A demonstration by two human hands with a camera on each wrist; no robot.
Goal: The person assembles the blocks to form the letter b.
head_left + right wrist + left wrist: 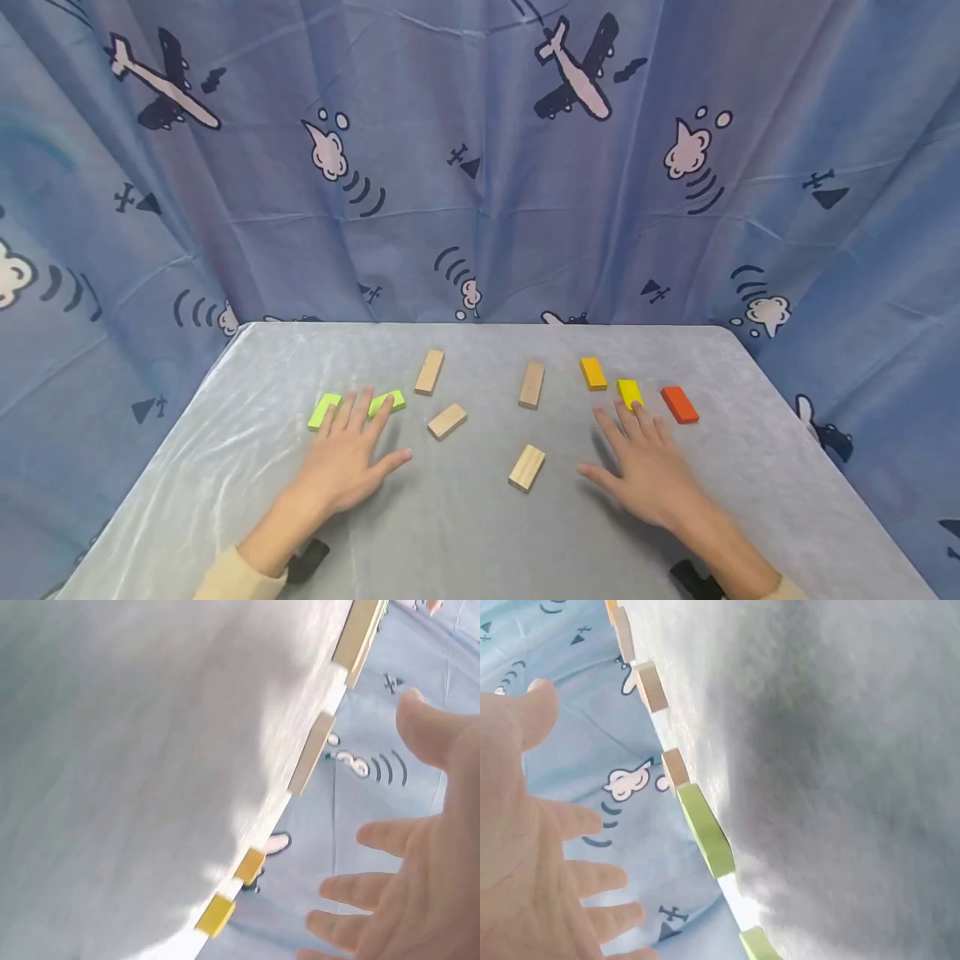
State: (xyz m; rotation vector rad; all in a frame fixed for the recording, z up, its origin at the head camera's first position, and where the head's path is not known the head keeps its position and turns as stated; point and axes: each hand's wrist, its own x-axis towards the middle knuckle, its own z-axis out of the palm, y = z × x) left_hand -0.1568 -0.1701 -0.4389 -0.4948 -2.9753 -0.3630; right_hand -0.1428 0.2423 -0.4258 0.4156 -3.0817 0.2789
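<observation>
My left hand (341,467) hovers over the table with fingers spread, holding nothing. Its fingertips overlap two lime green blocks (325,412) in the head view; the left wrist view shows a green block (706,832) apart from the fingers. Spread likewise, my right hand (651,473) holds nothing. A yellow block (629,393) lies just beyond its fingertips, an orange-yellow block (593,374) behind that, and a red block (679,405) to the right. Between the hands lie several plain wooden blocks, the closest one (527,468) near my right thumb.
A pale grey cloth covers the table (465,542), whose far edge meets a blue curtain (420,167) printed with planes and clouds. Two wooden blocks stand farther back, a left one (430,372) and a right one (532,385). Another wooden block (447,422) lies right of my left hand.
</observation>
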